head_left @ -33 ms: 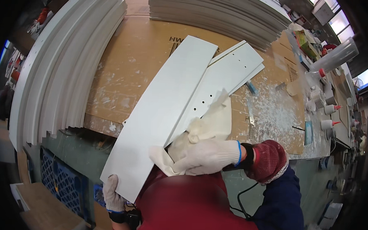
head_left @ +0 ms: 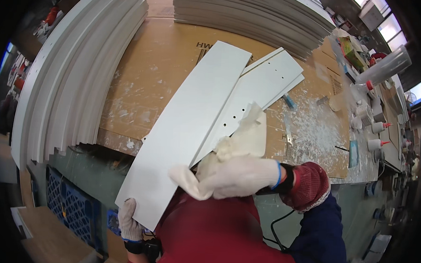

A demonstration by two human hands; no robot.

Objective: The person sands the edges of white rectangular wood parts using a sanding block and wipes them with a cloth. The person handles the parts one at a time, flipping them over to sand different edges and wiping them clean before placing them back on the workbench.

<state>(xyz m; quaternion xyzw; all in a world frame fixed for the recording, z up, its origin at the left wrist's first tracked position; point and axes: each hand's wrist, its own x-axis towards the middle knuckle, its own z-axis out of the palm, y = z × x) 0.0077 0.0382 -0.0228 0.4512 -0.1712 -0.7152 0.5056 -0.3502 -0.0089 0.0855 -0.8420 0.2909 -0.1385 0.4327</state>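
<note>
Two gloved hands work one long white panel (head_left: 187, 126). The left hand (head_left: 130, 220) is curled round the panel's near left corner, fingers closed on its edge. The right hand (head_left: 239, 176), in a white glove with a blue cuff band, is pressed together round a crumpled pale cloth (head_left: 243, 135), holding it against the panel's right long edge, close to the near end.

The panel's long axis runs diagonally, from the near left by the person's body to the far right, where its square end points toward the stacked boards (head_left: 253, 13) at the far side. Its near end overhangs the front edge of the worktop (head_left: 142, 77), which is covered in brown cardboard. A second white panel (head_left: 264, 82), drilled with a row of small holes, lies under it along the right side on a similar slant.

To the left, another stack of white boards (head_left: 72, 73) stands close by, with a strip of bare cardboard between. To the right lie white dust and glue bottles (head_left: 377, 134)
</note>
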